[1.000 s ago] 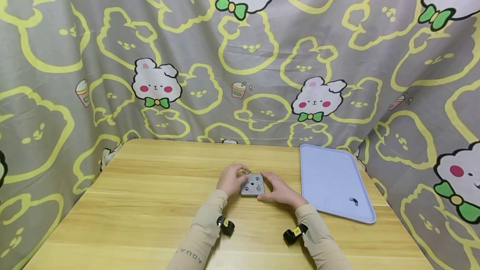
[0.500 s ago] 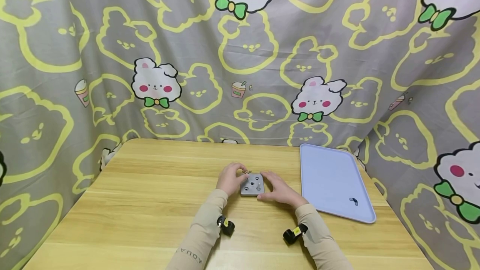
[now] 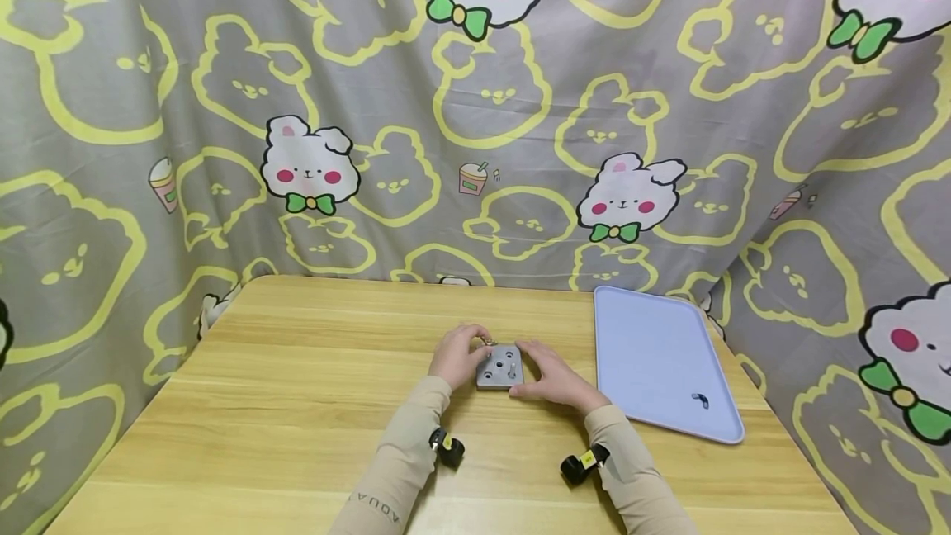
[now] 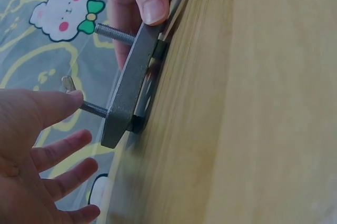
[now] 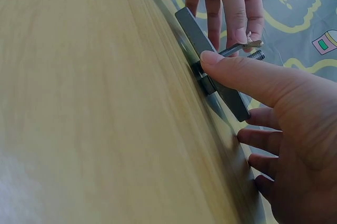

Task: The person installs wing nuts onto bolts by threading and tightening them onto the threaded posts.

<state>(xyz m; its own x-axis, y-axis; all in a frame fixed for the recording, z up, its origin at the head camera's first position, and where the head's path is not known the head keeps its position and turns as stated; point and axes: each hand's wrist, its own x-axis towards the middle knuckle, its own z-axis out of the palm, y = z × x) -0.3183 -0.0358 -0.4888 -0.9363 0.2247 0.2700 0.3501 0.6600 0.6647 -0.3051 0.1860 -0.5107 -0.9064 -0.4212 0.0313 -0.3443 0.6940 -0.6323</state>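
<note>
A grey square metal plate (image 3: 500, 376) with several holes sits at the middle of the table, raised on short dark feet in the wrist views. Two threaded bolts stand up from it. One bolt (image 4: 115, 33) is bare at its tip; the other carries a brass-coloured wing nut (image 5: 254, 44) at its top end. My left hand (image 3: 454, 356) pinches this wing nut between thumb and forefinger, the other fingers spread. With thumb on the near edge and fingers at the far side, my right hand (image 3: 553, 377) holds the plate.
To the right lies a pale blue tray (image 3: 654, 345) with a small dark curved piece (image 3: 701, 400) on it. The wooden table (image 3: 297, 403) reaches back to a patterned curtain (image 3: 401, 89). A black camera is strapped to each wrist.
</note>
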